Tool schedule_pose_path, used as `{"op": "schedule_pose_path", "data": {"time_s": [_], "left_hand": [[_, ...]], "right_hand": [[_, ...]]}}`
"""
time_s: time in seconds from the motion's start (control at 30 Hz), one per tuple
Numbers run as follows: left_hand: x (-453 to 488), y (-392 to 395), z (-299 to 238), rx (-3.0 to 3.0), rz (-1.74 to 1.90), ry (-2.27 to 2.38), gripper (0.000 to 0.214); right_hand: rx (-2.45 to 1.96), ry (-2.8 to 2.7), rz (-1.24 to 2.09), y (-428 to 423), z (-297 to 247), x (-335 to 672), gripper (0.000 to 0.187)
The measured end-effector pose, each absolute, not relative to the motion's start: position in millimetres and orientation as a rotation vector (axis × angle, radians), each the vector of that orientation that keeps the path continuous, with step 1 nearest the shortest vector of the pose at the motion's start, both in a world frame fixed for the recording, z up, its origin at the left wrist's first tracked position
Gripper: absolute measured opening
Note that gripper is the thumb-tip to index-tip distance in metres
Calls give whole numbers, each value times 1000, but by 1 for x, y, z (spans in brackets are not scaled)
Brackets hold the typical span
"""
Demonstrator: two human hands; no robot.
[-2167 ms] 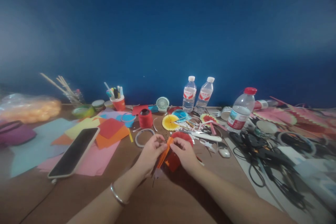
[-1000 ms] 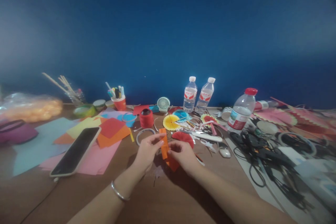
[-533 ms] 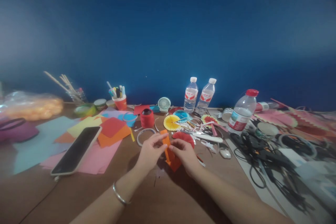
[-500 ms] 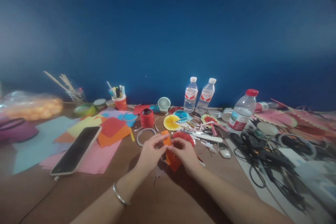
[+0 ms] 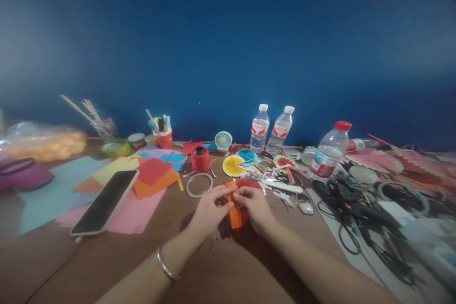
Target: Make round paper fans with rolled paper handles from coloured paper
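Observation:
A folded strip of orange paper (image 5: 234, 211) stands between my two hands, low over the brown table (image 5: 117, 256). My left hand (image 5: 210, 209) pinches its left side with thumb and fingers; a silver bangle sits on that wrist. My right hand (image 5: 254, 205) pinches its top right edge. A red pleated paper fan (image 5: 248, 182) lies just behind my fingers, a yellow paper fan (image 5: 232, 165) farther back.
A phone (image 5: 105, 201) lies on pink and orange paper sheets (image 5: 137, 202) at left. A red thread spool (image 5: 200, 159), white ring (image 5: 199, 185), pen cup (image 5: 163, 134), small fan and three water bottles (image 5: 329, 152) stand behind. Black cables (image 5: 359, 213) and scissors crowd the right.
The orange strip was turned from slanted to upright and folded shorter. Both hands have shifted slightly right and closer together on it.

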State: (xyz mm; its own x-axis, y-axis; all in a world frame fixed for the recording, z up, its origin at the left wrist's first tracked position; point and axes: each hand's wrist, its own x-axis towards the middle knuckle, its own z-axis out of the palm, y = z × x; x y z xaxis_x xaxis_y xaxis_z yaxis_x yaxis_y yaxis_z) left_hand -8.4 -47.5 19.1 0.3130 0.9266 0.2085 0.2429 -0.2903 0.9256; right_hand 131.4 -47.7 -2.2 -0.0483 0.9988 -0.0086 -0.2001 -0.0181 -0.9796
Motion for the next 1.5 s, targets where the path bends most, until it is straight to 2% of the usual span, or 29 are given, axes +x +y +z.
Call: {"op": "schedule_pose_path", "data": {"time_s": [0.43,0.6,0.77,0.93,1.07,1.17,1.3,1.5], "left_hand": [[-9,-46,18,1647,1063,1096,45],[-11,-45,15,1535,1214,1167,48],[-7,-48,12,1343,1317,1166,54],[-9,-47,21,1372,1253,1159,45],[-40,-39,33,1876,1071,1361,37],[-70,-29,33,2400,760,1456,26],[-92,-19,22,2597,417,1512,18],[-82,-29,32,2518,456,1456,19]], "right_hand": [[-1064,-966,1389,-49,-4,132,40],[-1251,-1365,1431,-56,5,135,22],[-1224,-1265,1447,-63,18,139,15],[-1325,-1349,1208,-74,17,158,8],[-1448,-1661,1089,-87,9,173,6],[-1532,-1934,909,-96,7,176,8],[-1709,-2229,563,-102,12,174,14],[-1803,-2342,177,-103,21,176,19]]}}
